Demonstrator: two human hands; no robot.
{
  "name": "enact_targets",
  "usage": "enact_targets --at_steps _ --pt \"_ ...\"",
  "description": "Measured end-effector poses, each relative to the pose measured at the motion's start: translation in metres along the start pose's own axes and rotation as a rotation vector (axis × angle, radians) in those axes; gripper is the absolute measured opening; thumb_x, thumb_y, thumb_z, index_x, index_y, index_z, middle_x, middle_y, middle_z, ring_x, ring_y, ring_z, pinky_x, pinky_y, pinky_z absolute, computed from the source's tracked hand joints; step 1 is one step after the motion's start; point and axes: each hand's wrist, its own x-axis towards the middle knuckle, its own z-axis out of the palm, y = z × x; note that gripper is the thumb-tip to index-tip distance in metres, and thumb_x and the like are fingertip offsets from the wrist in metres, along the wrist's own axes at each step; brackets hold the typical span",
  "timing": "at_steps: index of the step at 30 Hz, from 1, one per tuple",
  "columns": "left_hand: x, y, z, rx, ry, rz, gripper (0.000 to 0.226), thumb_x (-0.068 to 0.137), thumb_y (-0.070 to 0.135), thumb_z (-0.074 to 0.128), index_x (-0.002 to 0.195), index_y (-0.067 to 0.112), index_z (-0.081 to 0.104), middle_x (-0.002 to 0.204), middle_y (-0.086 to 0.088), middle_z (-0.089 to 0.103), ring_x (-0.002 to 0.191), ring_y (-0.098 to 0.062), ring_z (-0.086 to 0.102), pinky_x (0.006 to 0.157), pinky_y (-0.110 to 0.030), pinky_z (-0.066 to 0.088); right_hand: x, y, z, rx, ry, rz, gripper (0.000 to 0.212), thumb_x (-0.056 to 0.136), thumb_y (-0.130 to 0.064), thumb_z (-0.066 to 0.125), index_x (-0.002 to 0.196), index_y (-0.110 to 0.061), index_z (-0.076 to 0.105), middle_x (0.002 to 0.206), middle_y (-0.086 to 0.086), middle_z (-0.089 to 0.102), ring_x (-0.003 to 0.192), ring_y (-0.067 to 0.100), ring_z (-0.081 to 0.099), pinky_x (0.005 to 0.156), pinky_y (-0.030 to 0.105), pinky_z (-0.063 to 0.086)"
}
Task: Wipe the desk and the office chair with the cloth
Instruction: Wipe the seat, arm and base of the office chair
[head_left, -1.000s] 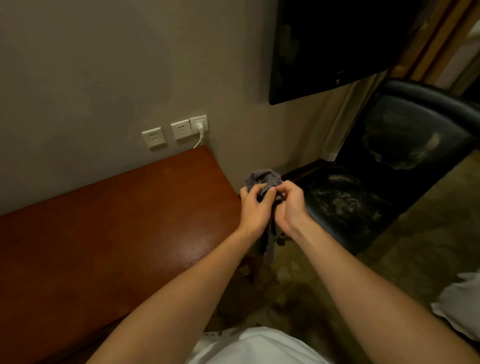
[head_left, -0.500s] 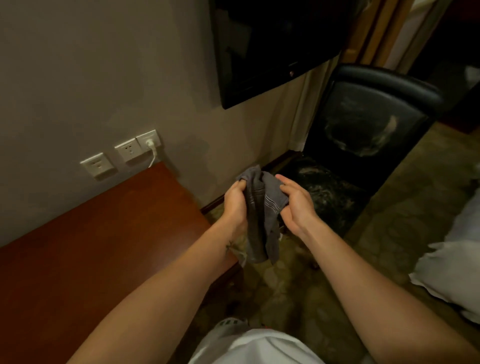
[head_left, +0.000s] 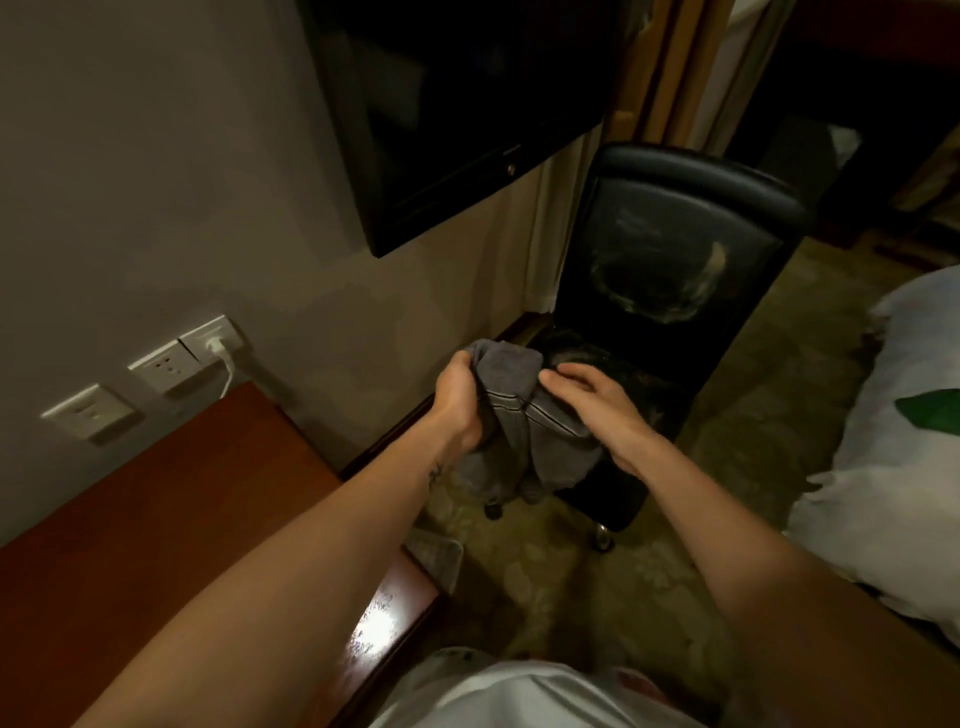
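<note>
so, quick one: where's the cloth (head_left: 511, 415) at this point, on the desk (head_left: 182, 519) or what?

> nope, it's up in the air between both hands, off past the right end of the desk and not touching it. from the head cam it hangs in front of the seat of the office chair (head_left: 675, 249). can't tell if the bottom edge brushes the seat or not.

ok and who's actually holding it?

> mostly the left hand (head_left: 457, 400). its fingers are curled round the bunched top left part, proper grip. the right hand (head_left: 597, 410) lies across the right side of the cloth with fingers mostly straight, pointing left. the thumb is tucked out of sight, so i honestly can't tell if it's pinching or just resting there.

what's the cloth look like?

> grey, crumpled, with a thin pale stripe band running across the middle.

and the chair?

> black, shiny, pale scuffed patches on the backrest. it stands near the wall just beyond the desk end, one caster (head_left: 602, 540) showing on the patterned carpet (head_left: 571, 597).

anything else around?

> dark tv (head_left: 467, 130) on the wall, three wall sockets (head_left: 166, 364) above the desk with a white plug (head_left: 218, 347) in the right one, and white bedding (head_left: 893, 441) on the far right.
</note>
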Motion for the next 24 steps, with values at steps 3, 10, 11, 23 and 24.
enact_targets --at_steps 3,10,11,23,24 --pt "0.014 -0.001 0.024 0.038 0.032 0.027 0.047 0.105 0.034 0.032 0.125 0.004 0.063 0.115 -0.02 0.067 0.095 -0.03 0.065 0.08 -0.037 0.054 0.017 0.004 -0.021 -0.221 -0.158 0.049 0.098 0.058 -0.081 0.073 0.139 -0.029 0.055 0.131 -0.006 0.063 0.117 0.013 0.061 0.104 0.039 0.049" --pt "0.044 -0.011 0.072 0.08 0.029 0.039 0.051 0.103 0.039 0.037 0.132 0.004 0.061 0.128 -0.018 0.065 0.121 -0.033 0.059 0.107 -0.043 0.045 0.05 -0.003 -0.081 -0.165 -0.239 -0.07 0.022 0.092 -0.038 0.069 0.106 -0.021 0.073 0.095 -0.002 0.077 0.082 0.009 0.073 0.084 0.032 0.059" --pt "0.047 -0.012 0.081 0.068 0.026 0.059 0.049 0.103 0.039 0.04 0.129 0.005 0.063 0.125 -0.017 0.067 0.117 -0.032 0.062 0.103 -0.042 0.048 0.057 -0.003 -0.093 -0.176 -0.223 -0.092 0.017 0.093 -0.037 0.068 0.102 -0.023 0.073 0.093 -0.002 0.077 0.082 0.01 0.073 0.084 0.034 0.059" --pt "0.063 -0.043 0.166 0.29 0.077 0.305 0.019 0.094 0.022 0.065 0.077 0.014 0.069 0.073 -0.006 0.069 0.07 -0.019 0.067 0.065 -0.03 0.054 0.14 0.002 -0.159 -0.498 -0.033 -0.241 0.04 0.102 -0.036 0.05 0.138 -0.019 0.056 0.146 -0.003 0.046 0.139 0.024 0.032 0.118 0.042 0.027" --pt "0.064 -0.044 0.171 0.305 0.095 0.319 0.023 0.093 0.022 0.066 0.072 0.015 0.068 0.071 -0.005 0.067 0.068 -0.019 0.065 0.065 -0.031 0.053 0.141 0.0 -0.16 -0.468 -0.02 -0.259 0.039 0.102 -0.032 0.049 0.138 -0.018 0.055 0.145 -0.002 0.044 0.139 0.023 0.03 0.117 0.04 0.026"
